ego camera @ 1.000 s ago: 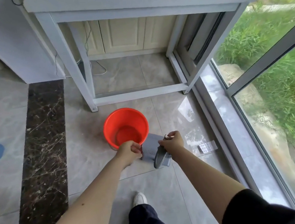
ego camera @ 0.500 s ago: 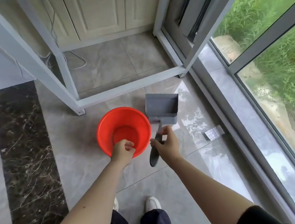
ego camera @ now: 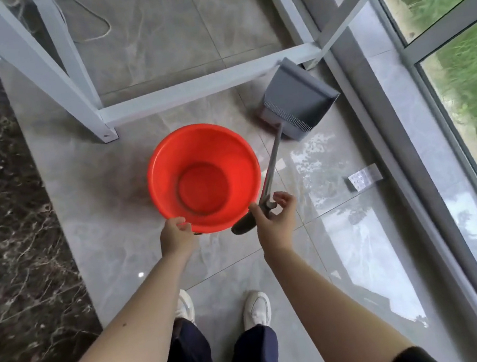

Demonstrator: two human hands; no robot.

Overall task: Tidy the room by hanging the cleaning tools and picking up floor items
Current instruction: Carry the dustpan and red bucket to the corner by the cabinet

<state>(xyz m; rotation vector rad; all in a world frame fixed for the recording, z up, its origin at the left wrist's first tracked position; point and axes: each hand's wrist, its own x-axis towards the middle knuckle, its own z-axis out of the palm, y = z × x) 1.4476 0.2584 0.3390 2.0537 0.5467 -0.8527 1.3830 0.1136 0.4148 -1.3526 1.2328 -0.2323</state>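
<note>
An empty orange-red bucket (ego camera: 204,179) hangs above the grey tiled floor, and my left hand (ego camera: 176,236) grips its near rim. A grey long-handled dustpan (ego camera: 296,101) stands with its pan on the floor by the white table frame. Its handle slants back toward me. My right hand (ego camera: 275,221) holds the dark grip end of that handle between thumb and loosely curled fingers, just right of the bucket.
A white metal table frame (ego camera: 189,87) crosses the floor ahead, with a loose cable (ego camera: 98,29) under it. The sliding glass door and its track (ego camera: 403,160) run along the right. A small silvery packet (ego camera: 363,179) lies near the track. My white shoes (ego camera: 256,308) stand below.
I have straightened up, so the floor looks farther away. The bucket has lifted with my left hand. The dustpan's handle has extended and its pan has slid away toward the table frame.
</note>
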